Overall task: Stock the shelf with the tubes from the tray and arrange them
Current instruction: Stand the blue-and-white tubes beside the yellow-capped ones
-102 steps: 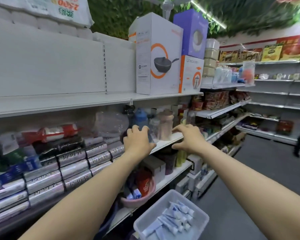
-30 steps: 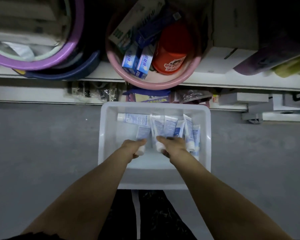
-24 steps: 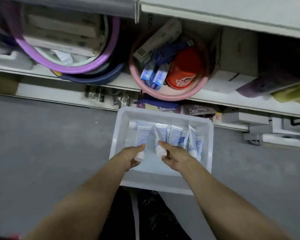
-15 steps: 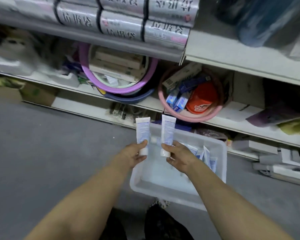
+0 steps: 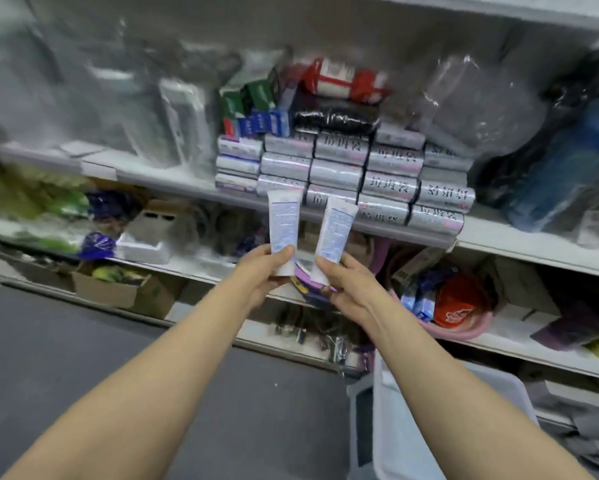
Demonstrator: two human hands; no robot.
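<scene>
White plastic, barely started: gripping one tube in left hand, second tube in right hand, shelf at 12 o'clock, seemingly nothing placed yet; tray at 5 o'clock.

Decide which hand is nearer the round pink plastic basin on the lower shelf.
Right. The right hand, gripping a white plastic tube, is left of the round pink plastic basin; the left hand, gripping another tube, is further left.
</scene>
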